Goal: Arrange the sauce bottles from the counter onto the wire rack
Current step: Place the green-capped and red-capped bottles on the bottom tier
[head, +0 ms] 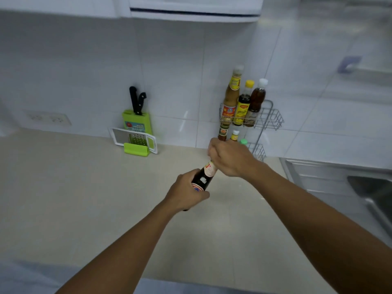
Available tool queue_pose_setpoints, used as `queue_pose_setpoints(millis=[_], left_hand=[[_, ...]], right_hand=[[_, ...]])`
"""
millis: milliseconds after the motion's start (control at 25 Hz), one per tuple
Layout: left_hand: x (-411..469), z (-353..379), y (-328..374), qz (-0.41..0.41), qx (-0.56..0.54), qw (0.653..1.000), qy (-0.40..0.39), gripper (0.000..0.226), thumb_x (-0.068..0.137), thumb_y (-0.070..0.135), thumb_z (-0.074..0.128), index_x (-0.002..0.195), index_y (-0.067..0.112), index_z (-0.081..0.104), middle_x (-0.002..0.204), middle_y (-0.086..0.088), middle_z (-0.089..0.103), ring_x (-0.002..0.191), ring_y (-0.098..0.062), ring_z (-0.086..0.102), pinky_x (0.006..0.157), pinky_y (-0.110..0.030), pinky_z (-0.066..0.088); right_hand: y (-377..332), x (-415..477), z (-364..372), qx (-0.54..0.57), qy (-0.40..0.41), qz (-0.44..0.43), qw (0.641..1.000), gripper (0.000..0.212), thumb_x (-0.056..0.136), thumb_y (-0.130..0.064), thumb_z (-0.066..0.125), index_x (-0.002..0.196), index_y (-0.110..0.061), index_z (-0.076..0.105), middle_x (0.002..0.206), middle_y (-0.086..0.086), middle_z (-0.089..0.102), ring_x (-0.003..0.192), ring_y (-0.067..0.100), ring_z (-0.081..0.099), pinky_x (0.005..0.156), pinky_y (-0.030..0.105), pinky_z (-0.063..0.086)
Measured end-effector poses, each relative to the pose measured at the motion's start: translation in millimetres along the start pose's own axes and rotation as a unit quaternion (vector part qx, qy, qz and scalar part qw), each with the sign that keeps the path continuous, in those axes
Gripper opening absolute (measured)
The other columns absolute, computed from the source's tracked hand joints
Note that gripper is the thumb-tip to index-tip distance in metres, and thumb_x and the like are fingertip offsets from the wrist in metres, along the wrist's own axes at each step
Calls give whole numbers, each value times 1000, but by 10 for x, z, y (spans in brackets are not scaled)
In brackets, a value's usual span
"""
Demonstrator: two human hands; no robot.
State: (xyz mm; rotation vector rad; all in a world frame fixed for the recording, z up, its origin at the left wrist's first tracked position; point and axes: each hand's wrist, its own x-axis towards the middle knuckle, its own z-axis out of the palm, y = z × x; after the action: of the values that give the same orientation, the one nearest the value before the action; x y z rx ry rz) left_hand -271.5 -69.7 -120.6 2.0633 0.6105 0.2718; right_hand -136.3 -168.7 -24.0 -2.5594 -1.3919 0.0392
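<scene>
A dark sauce bottle [205,177] with a red-and-white label tilts over the beige counter, held by both hands. My left hand [186,192] grips its lower body. My right hand [231,158] is closed around its neck and top, hiding the cap. The wire rack [273,118] stands in the corner behind. On its upper shelf stand a tall tan bottle [232,96], a dark yellow-capped bottle [244,105] and a brown white-capped bottle [256,100]. Lower down, a red-labelled bottle [223,132], a small yellow bottle [234,135] and a green cap [244,141] show just above my right hand.
A green knife holder [136,124] with black-handled knives and a white grater [133,139] lean against the tiled wall at centre left. A steel sink [360,187] lies to the right. A wall socket [49,118] sits at far left.
</scene>
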Motion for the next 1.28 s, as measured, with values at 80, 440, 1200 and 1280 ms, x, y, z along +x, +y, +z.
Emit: queue_pose_setpoints(millis=[80,440,1200,1280], left_hand=[[30,54,199,45,169,980,90,39,65,38,70,100,29,55,87,1,69,78,-28,67,64,-37,56],[160,112,757,9,-45,986,-161,41,61,18,74,95,37,62,80,-2,67,62,-23,66,58,-33,54],[922,1113,1423,21,-22,994,-104,66,63,33,82,119,30,47,109,3,62,88,-16,67,62,-39,62],[1182,1172,1357,34,-56,990,-123,81,65,26,87,131,28,41,119,2,58,98,-14,64,69,-31,59]], right_hand=[[81,-22,-131,50,16,61,997,33,105,-34,35,99,-10,58,92,13,65,80,32,59,68,39,48],[551,-426,-467,243,32,62,968,26,101,-31,41,106,-22,65,99,2,71,86,18,64,71,38,48],[1701,-323,-476,522,13,225,823,28,92,-34,75,93,-6,74,86,22,76,60,32,74,64,44,66],[1926,-204,-481,485,61,230,841,20,91,-28,76,91,-8,77,87,20,78,63,37,77,69,51,67]])
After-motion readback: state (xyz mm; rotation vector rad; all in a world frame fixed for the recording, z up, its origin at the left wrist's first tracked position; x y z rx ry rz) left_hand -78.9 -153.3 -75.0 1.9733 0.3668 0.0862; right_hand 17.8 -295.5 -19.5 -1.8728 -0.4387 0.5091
